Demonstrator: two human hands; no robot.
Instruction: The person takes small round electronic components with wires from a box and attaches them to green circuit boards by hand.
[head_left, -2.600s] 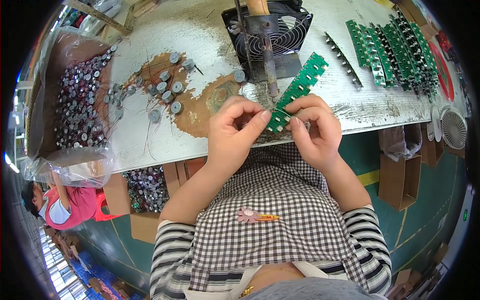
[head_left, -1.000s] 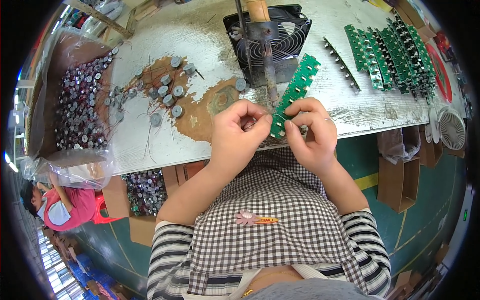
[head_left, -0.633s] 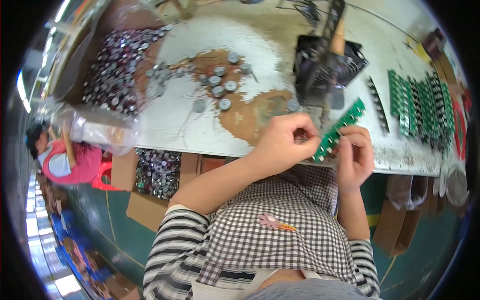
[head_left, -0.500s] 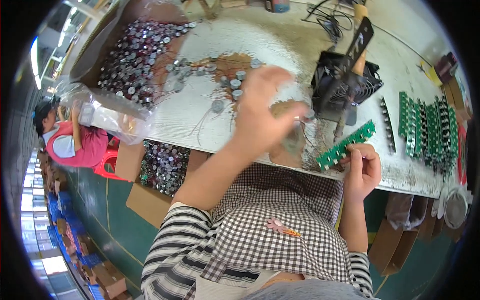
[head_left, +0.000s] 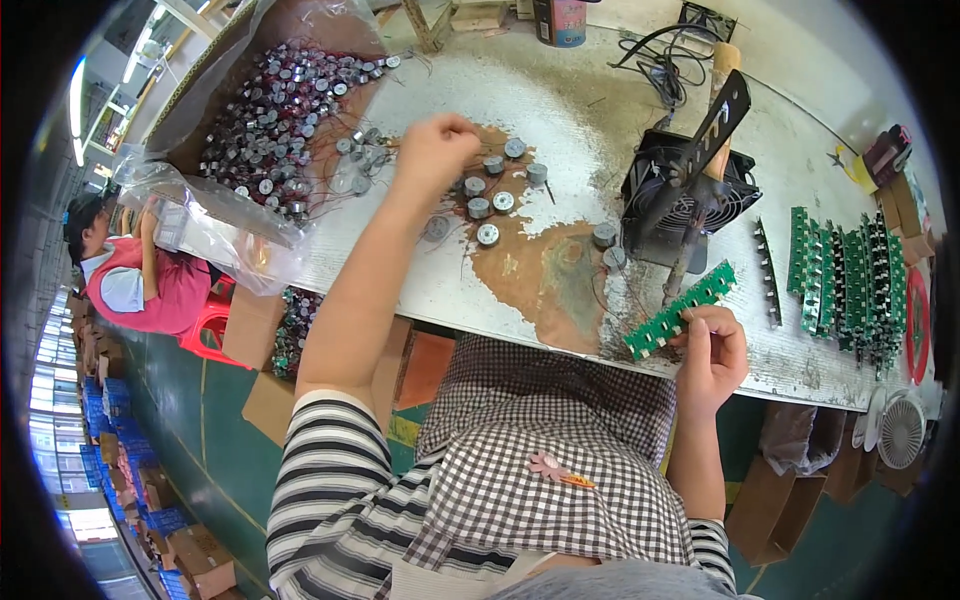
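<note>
While the person looks down at the table from above, a black-and-white checked apron [head_left: 540, 500] fills the nearest part of the view, with a pink flower-shaped clip [head_left: 548, 467] on it. Striped sleeves [head_left: 335, 460] show at either side.

The right hand [head_left: 712, 358] is clamped on a green circuit board [head_left: 685, 312], its thumb and fingers pinching the long, narrow strip near its middle. The board slants over the front of a worn white table [head_left: 430, 290], its left end lower, just in front of a metal rod with a wooden handle [head_left: 726, 62].

The left hand [head_left: 436, 157] reaches well forward and to the left, apart from the right. Its fingers are curled inward; whether they hold anything I cannot tell. Just to its right, several loose grey round metal parts [head_left: 487, 235] lie on a bare brown patch. To its left, a cardboard box [head_left: 325, 22] lined with clear plastic holds a heap of similar parts with thin red wires.

Beyond the board stands a black fan [head_left: 735, 185]. Right of it lie a single dark strip [head_left: 768, 272] and a row of green strips [head_left: 845, 280] set side by side.

Farther back are a tangled black cable [head_left: 660, 75] and a can [head_left: 562, 22]. At far left, a co-worker in pink [head_left: 155, 285] sits on a red stool [head_left: 210, 330].
</note>
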